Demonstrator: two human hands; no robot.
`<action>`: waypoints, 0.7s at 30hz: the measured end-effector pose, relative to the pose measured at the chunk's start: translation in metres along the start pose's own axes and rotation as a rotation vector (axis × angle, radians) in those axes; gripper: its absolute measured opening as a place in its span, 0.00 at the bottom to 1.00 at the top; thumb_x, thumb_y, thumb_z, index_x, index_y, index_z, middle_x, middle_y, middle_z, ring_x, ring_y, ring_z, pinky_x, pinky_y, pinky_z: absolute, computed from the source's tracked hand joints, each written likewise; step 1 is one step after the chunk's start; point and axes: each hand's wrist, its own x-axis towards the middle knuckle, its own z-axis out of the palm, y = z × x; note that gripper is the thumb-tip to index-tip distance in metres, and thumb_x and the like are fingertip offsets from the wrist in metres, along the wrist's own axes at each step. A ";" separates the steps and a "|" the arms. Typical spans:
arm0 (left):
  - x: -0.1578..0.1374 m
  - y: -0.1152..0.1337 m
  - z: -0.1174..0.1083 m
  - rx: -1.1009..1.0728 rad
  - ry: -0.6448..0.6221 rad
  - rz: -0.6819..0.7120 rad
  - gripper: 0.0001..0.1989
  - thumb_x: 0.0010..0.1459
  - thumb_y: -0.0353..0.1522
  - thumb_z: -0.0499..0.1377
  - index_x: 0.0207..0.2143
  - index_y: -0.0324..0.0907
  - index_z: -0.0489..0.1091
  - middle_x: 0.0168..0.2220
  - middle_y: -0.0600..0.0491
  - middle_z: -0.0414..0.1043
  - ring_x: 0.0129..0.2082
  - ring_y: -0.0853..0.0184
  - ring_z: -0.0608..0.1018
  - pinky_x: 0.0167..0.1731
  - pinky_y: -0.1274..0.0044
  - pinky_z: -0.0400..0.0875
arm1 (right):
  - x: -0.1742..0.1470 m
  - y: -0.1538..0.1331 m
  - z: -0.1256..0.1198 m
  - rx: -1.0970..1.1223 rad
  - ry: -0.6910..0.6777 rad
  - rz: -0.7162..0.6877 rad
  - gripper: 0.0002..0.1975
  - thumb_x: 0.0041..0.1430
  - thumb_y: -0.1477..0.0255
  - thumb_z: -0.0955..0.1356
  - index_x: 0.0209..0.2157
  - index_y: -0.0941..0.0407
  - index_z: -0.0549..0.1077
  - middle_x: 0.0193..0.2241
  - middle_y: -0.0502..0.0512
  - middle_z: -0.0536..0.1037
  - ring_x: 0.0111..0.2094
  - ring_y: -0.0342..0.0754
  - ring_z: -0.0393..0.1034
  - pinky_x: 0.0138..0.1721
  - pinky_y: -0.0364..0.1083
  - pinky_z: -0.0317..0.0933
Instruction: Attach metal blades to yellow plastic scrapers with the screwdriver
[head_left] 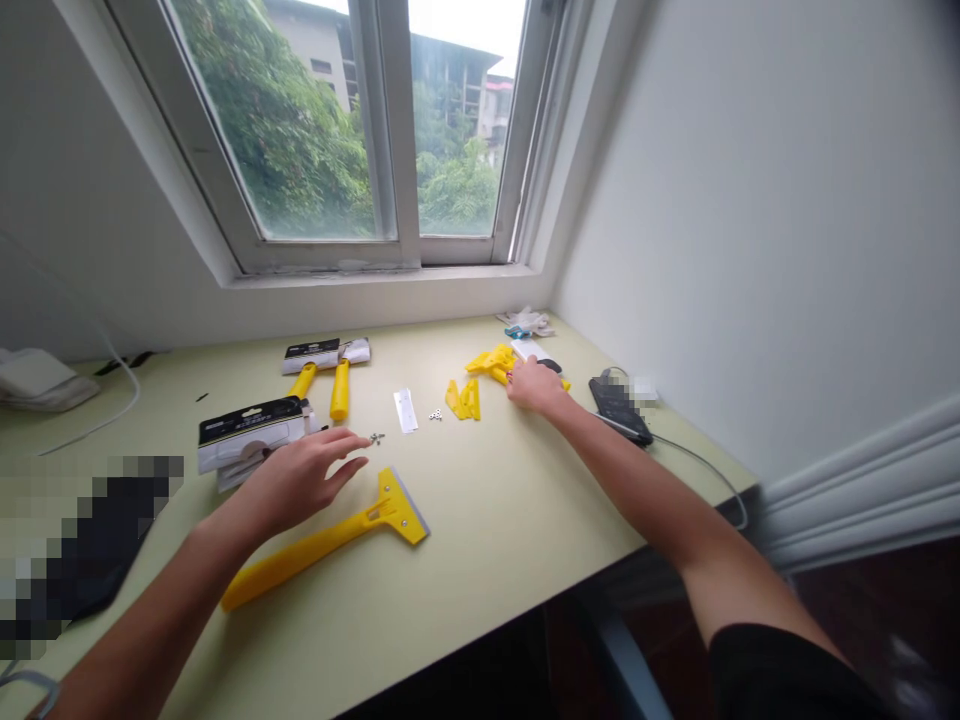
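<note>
My left hand [300, 480] hovers open, palm down, over the pale green table [487, 530], its fingers stretched toward a few small screws [376, 438]. Just in front of it lies a yellow scraper [330, 540] with a metal blade edge. My right hand [532, 385] reaches far across the table and rests among yellow plastic parts [491, 362] near the back right; whether it grips one I cannot tell. More yellow pieces [465, 398], tiny screws [435, 414] and a loose blade [406, 410] lie between my hands.
Two packaged yellow scrapers [322, 365] and a boxed one [251, 432] lie at the left. A black phone [619, 408] with a cable sits by the right wall. A white cable [120, 395] and white items sit far left. The window is behind.
</note>
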 end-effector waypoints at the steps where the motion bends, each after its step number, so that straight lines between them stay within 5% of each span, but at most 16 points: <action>1: -0.001 0.001 0.001 -0.001 -0.001 -0.004 0.20 0.63 0.46 0.51 0.48 0.48 0.74 0.50 0.48 0.74 0.39 0.60 0.79 0.41 0.67 0.75 | 0.002 0.000 0.000 0.006 0.002 0.004 0.21 0.63 0.65 0.60 0.54 0.61 0.67 0.52 0.71 0.66 0.47 0.58 0.71 0.45 0.52 0.64; 9: -0.007 0.005 0.003 -0.027 -0.049 -0.021 0.22 0.64 0.47 0.49 0.49 0.47 0.73 0.49 0.47 0.74 0.43 0.59 0.78 0.44 0.67 0.73 | 0.010 -0.002 -0.008 0.034 0.048 0.041 0.19 0.62 0.69 0.62 0.52 0.63 0.69 0.52 0.72 0.68 0.45 0.56 0.71 0.44 0.51 0.64; 13: -0.013 0.017 -0.011 -0.063 -0.179 -0.094 0.24 0.61 0.50 0.50 0.49 0.47 0.73 0.47 0.48 0.74 0.41 0.60 0.78 0.41 0.71 0.72 | -0.009 -0.013 -0.035 0.065 0.170 -0.072 0.18 0.64 0.68 0.60 0.49 0.63 0.70 0.47 0.72 0.72 0.42 0.55 0.72 0.40 0.49 0.62; 16: -0.018 0.029 -0.015 -0.073 -0.298 -0.131 0.27 0.55 0.52 0.56 0.50 0.47 0.71 0.46 0.49 0.73 0.42 0.59 0.77 0.40 0.72 0.70 | -0.035 -0.023 -0.067 0.117 0.272 -0.213 0.16 0.64 0.63 0.59 0.41 0.59 0.72 0.35 0.63 0.76 0.36 0.52 0.71 0.34 0.46 0.59; 21: -0.015 0.040 -0.008 -0.097 -0.358 -0.104 0.11 0.55 0.41 0.57 0.36 0.44 0.71 0.38 0.51 0.72 0.36 0.62 0.75 0.34 0.75 0.66 | -0.076 -0.029 -0.119 0.757 0.672 -0.451 0.18 0.57 0.59 0.68 0.22 0.55 0.63 0.17 0.46 0.63 0.19 0.41 0.56 0.22 0.43 0.49</action>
